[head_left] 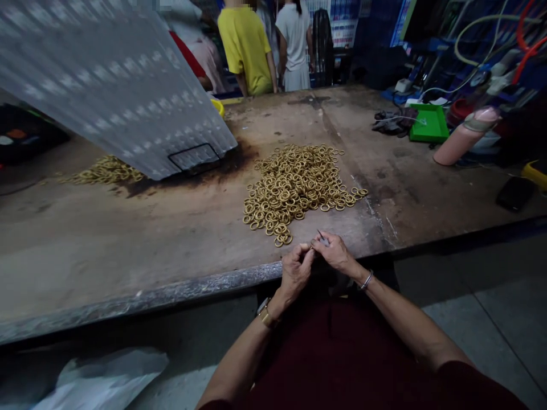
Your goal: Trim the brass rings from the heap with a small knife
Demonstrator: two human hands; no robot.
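Observation:
Both hands meet at the front edge of the wooden table (171,228), just in front of a heap of brass-coloured rings (294,182). My left hand (297,267) is closed, its thumb and fingers pinched on something too small to make out. Held in my right hand (335,251) is a small pointed tool (323,239) with a grey body, its dark tip pointing up and left. The fingertips of the two hands touch or nearly touch. A few rings lie loose at the heap's near end, close to my hands.
A tall grey ribbed stack (171,114) leans at the left, by a second ring pile (109,171). At the right are a green tray (429,122), a pink bottle (465,136) and a black phone-like object (515,193). Several people stand beyond the table.

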